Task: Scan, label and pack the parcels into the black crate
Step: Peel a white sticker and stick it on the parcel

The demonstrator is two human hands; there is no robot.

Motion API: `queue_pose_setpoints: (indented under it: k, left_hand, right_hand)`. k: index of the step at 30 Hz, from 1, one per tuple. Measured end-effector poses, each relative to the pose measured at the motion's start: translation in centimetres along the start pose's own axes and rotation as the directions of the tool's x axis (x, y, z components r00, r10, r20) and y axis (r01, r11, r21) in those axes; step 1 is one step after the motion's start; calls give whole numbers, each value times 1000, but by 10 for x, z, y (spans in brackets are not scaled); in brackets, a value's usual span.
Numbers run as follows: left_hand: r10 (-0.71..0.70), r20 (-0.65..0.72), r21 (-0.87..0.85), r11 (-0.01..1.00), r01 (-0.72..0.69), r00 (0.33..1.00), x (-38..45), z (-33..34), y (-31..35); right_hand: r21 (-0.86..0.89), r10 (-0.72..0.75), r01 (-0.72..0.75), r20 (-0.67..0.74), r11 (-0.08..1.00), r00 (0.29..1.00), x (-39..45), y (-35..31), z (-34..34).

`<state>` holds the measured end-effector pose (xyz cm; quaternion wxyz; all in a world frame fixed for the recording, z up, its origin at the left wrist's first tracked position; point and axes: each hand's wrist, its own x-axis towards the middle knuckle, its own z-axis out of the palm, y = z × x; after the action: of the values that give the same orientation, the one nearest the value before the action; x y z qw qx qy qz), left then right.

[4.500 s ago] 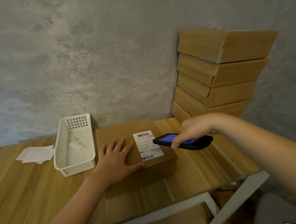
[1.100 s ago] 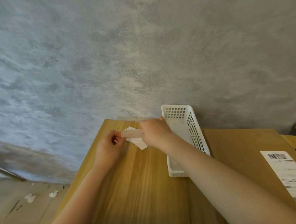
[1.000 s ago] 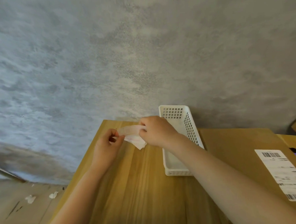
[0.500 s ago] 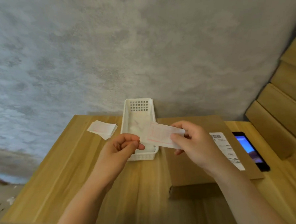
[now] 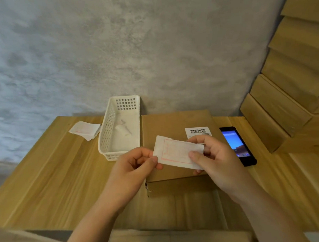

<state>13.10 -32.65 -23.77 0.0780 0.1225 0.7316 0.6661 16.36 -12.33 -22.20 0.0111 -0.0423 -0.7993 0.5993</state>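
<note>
With my left hand point(image 5: 137, 164) and right hand point(image 5: 212, 155) each in a pinching grip on the red-printed label point(image 5: 175, 153) above the cardboard parcel point(image 5: 166, 124) at twelve o'clock, I should peel slowly from one corner, then press it flat beside the barcode sticker point(image 5: 197, 132).

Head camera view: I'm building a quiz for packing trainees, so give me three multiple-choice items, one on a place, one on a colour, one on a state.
1. Where does the phone lie?
A. in the basket
B. on the table, right of the parcel
C. atop the box stack

2. What colour is the basket?
A. white
B. black
C. blue

3. How is the red-printed label held?
A. lying flat on the table
B. by both hands
C. by one hand only

Answers:
B, it rests beside the parcel.
A, its walls are white.
B, the left hand and right hand pinch its ends.
</note>
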Motion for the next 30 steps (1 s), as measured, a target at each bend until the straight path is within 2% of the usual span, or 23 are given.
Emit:
queue_pose_setpoints:
  k: [2,5,9,26,28,30]
  left_hand:
    - [-20,-55,-30,999,18,998,0,2,-1]
    - [-71,-134,-88,994,60,988,1,2,-4]
    - [-99,-170,-76,993,88,980,2,1,-6]
    - [-92,-186,-21,996,89,978,-1,-9,-9]
    - [-92,-177,18,995,97,980,-1,-9,-10]
    - [-76,-166,126,987,97,983,-1,-7,-10]
  right_hand:
    - [70,-1,-1,24,998,1000,-3,3,-4]
    - [78,-17,10,87,997,996,-8,7,-9]
    - [122,-17,6,89,992,996,-11,12,-13]
    - [142,-52,37,105,989,993,-7,8,-3]
    - [160,-61,44,103,986,993,-8,7,-2]
    - [179,-79,62,90,982,993,-9,6,-1]
